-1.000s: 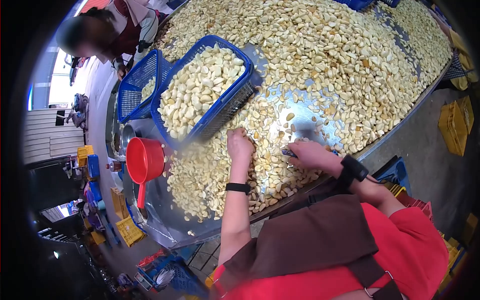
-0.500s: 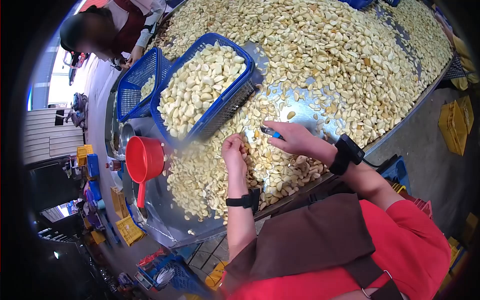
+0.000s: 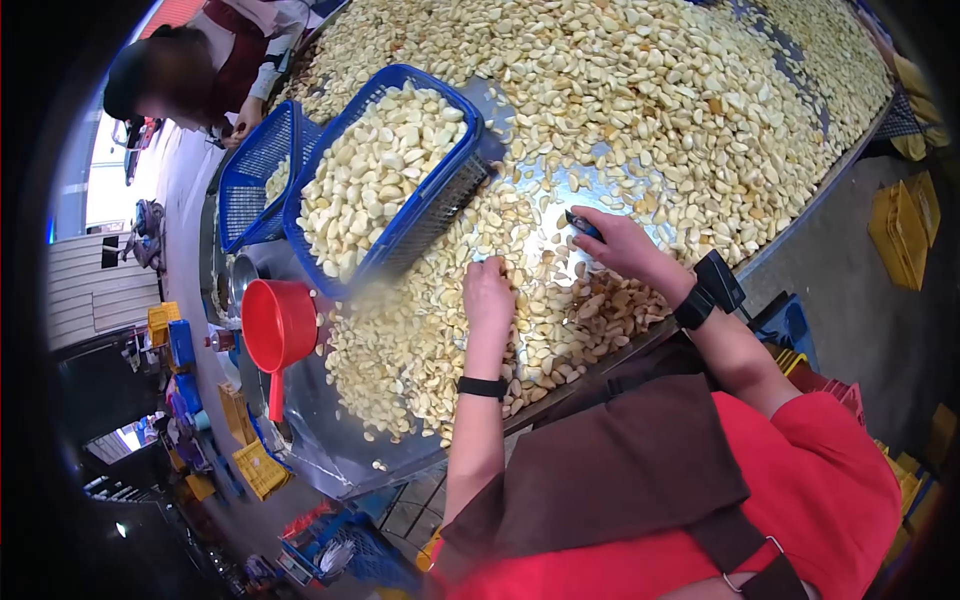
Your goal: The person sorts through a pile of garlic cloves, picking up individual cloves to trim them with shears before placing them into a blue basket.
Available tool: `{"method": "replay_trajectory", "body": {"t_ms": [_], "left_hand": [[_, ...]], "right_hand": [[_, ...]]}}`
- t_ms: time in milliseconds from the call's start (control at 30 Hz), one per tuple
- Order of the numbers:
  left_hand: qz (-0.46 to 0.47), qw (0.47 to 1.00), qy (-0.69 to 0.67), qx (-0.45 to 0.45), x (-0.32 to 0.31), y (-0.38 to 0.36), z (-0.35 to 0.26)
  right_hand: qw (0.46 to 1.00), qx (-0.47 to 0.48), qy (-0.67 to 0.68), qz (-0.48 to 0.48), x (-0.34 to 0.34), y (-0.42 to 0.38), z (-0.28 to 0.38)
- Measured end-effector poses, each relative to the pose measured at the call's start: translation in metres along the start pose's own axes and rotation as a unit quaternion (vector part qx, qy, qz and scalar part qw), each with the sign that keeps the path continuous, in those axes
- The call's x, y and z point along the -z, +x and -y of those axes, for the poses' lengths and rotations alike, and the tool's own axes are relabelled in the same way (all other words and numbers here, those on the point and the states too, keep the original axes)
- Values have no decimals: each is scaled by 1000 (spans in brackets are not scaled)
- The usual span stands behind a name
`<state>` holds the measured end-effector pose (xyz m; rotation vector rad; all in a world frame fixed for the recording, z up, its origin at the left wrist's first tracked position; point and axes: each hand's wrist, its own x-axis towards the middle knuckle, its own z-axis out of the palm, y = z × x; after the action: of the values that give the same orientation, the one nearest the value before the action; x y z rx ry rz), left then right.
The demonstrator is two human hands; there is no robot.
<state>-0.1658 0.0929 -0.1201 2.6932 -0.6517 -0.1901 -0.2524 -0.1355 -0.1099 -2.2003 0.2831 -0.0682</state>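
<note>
Peeled garlic cloves point(image 3: 600, 90) lie heaped over a metal table. My right hand point(image 3: 622, 243) is closed around a small knife point(image 3: 584, 226) with a blue and black handle, held above a bare shiny patch of the tabletop. To its left, my left hand point(image 3: 489, 292) is low over the loose cloves, its fingers bent down and pressed together. Whatever they hold, if anything, is hidden. Beyond my left hand stands a blue basket point(image 3: 425, 190) filled with larger whitish cloves.
A second blue basket point(image 3: 252, 180) with a few cloves stands beside the full one. Near the table's left side is a red dipper point(image 3: 277, 325). A co-worker point(image 3: 225, 60) bends over the table at upper left. Yellow crates point(image 3: 895, 240) rest on the floor at right.
My right hand has moved up and right with the knife, away from my left hand. My left hand has shifted slightly right and turned its back upward. The view has shifted slightly.
</note>
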Motion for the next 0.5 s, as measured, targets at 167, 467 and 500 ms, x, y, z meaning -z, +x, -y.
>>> {"method": "replay_trajectory", "body": {"t_ms": [167,467,500], "left_hand": [[65,851,-484,196,9,-5,17],[58,469,-841,263,26,-11,-36],[71,468,-844,253,26,-11,-39]], "right_hand": [[994,-78,79,7,10,-5,3],[992,78,75,65,-1,-17,59],[989,116,68,57,-5,-18,61]]}}
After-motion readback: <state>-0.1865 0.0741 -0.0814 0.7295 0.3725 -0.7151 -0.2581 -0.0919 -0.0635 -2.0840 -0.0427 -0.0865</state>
